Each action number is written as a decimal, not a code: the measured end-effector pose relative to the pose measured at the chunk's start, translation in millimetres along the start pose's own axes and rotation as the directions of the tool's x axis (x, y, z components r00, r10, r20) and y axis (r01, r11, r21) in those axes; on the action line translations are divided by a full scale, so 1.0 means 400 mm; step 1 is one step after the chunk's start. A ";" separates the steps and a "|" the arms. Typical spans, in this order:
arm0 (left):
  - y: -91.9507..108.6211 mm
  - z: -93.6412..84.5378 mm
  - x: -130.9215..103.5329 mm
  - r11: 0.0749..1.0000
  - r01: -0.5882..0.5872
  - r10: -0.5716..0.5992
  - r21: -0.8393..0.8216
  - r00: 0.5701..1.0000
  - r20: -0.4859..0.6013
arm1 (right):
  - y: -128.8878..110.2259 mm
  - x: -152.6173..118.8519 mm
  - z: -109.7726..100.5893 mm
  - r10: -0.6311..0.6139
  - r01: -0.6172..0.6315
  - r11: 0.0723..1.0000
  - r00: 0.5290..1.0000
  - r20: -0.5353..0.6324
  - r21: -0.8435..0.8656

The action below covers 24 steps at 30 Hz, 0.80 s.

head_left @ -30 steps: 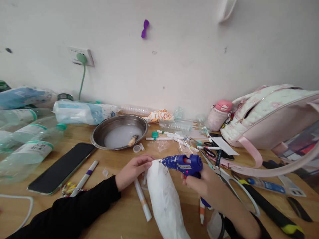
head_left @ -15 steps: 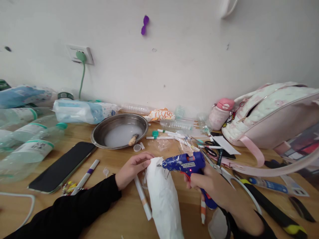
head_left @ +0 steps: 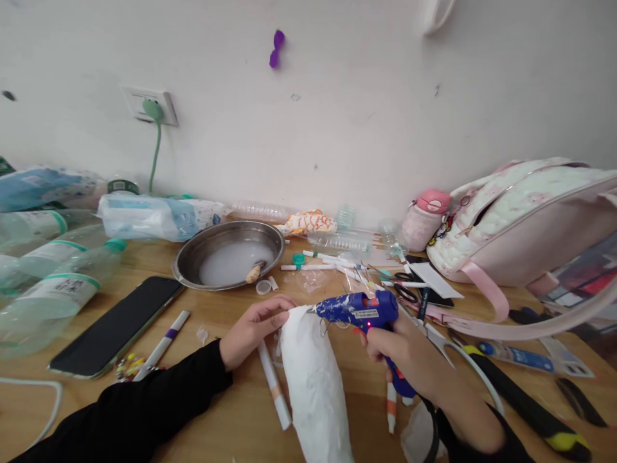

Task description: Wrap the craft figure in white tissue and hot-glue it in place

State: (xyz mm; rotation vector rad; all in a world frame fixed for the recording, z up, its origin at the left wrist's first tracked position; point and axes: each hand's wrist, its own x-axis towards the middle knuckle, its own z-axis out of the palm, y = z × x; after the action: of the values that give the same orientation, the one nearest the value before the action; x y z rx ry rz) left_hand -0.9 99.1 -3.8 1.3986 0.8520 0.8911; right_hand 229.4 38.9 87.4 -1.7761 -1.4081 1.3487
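A long white paper-wrapped form (head_left: pixel 315 386) lies lengthwise in front of me, its lower end cut off by the frame. My left hand (head_left: pixel 255 328) is closed on its far end, fingertips at the upper left edge. In my right hand (head_left: pixel 393 350) is a blue hot glue gun (head_left: pixel 359 310) with a lit red light, gripped by its handle. The nozzle points left and meets the top of the white form, or sits just over it; contact is hard to tell. A white marker (head_left: pixel 274 386) lies just left of the form.
Behind stands a metal basin (head_left: pixel 229 254) of cloudy liquid with a brush in it. Plastic bottles (head_left: pixel 62 296) and a phone (head_left: pixel 116 326) lie left. Scissors (head_left: pixel 407 289), a backpack (head_left: pixel 525 225) and a black-and-yellow tool (head_left: pixel 525 399) are at right.
The glue gun's nozzle has shifted slightly onto the top end of the white form, and the gun sits a little more level. My left hand keeps its hold. The view has moved slightly.
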 end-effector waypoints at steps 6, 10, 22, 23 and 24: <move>-0.002 -0.002 0.000 0.999 -0.019 0.020 -0.041 1.000 0.014 | 0.000 0.006 -0.004 0.007 -0.007 1.000 1.000 -0.004 0.008; -0.003 -0.002 0.001 0.998 -0.030 0.031 -0.063 0.999 0.020 | 0.004 0.010 -0.017 0.009 -0.010 1.000 1.000 -0.020 -0.003; -0.011 -0.004 0.001 0.994 -0.045 0.049 -0.099 0.998 0.036 | -0.003 -0.013 0.001 -0.027 0.032 0.996 0.998 0.061 -0.081; -0.012 -0.004 0.001 0.994 -0.047 0.050 -0.100 0.998 0.035 | 0.000 -0.013 -0.004 -0.034 0.040 0.995 0.997 0.073 -0.088; -0.012 -0.004 0.001 0.994 -0.048 0.051 -0.101 0.998 0.035 | 0.002 -0.013 -0.010 -0.036 0.044 0.995 0.996 0.079 -0.092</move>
State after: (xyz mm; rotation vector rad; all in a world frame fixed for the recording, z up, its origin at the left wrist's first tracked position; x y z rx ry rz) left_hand -2.0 100.1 -8.7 1.3496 0.7371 0.9304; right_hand 233.5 34.6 90.3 -1.7619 -1.5637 1.3636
